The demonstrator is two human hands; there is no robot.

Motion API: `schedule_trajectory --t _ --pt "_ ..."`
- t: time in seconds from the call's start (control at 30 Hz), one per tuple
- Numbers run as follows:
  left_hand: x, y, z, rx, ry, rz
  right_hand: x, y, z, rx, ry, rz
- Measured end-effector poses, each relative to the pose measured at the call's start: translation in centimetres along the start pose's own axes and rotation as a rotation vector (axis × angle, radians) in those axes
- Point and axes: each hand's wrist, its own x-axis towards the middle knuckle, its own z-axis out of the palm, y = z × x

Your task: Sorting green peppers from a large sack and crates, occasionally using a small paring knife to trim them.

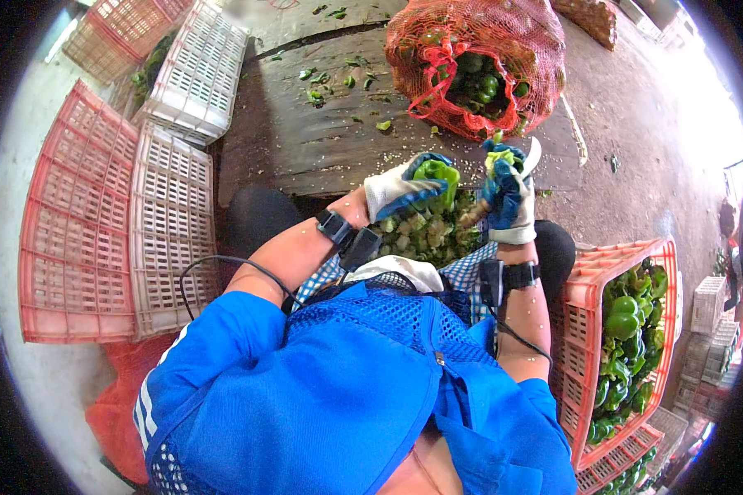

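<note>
My left hand [408, 185], in a white work glove with a blue coated palm, holds a green bell pepper [441, 179] whose cut end faces up. In the same kind of glove, my right hand [509, 192] grips a knife with a short curved blade [534, 154], its handle mostly hidden by the fingers. A pale green pepper core with its stem [498, 158] is also held at the fingers of that hand. Below and between the hands lies a heap of pepper cores and trimmings [424, 232]. A red mesh sack [477, 62] of green peppers lies just beyond, its mouth towards me.
A wooden board [328, 136] strewn with seeds and green scraps spans the front. An orange plastic crate [579, 346] of green peppers stands at my right. White crates [173, 229] and a red crate [77, 223] stand at my left. More crates [712, 303] are stacked far right.
</note>
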Motion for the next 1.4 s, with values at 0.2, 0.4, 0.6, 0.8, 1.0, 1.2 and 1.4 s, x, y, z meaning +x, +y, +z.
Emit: schedule_trajectory --t 0.2,0.4,0.6,0.8,1.0,1.2,1.4 --pt "0.8 3.6 0.7 -0.038 -0.011 0.177 0.7 2.5 -4.4 -0.569 0.058 -0.05" --pt "7.5 5.8 17.8 0.184 -0.45 0.724 -0.1 3.4 -3.4 -0.181 0.12 0.012" --pt "16.8 8.7 8.6 0.772 -0.043 0.568 -1.0 1.5 -2.8 -0.211 0.262 0.114" --pt "24.8 2.4 -6.0 1.755 0.158 -0.086 -0.2 1.0 -0.4 -0.252 0.241 0.172" --pt "26.4 -0.5 -5.7 1.911 0.164 -0.152 0.1 0.9 -0.7 -0.308 0.265 0.195" --pt "23.3 1.1 -7.2 1.421 0.461 0.245 0.2 0.2 -0.7 -0.302 0.286 0.188" --pt "20.5 7.7 4.9 0.432 0.056 0.446 0.1 1.0 -1.2 -0.213 0.293 0.135"
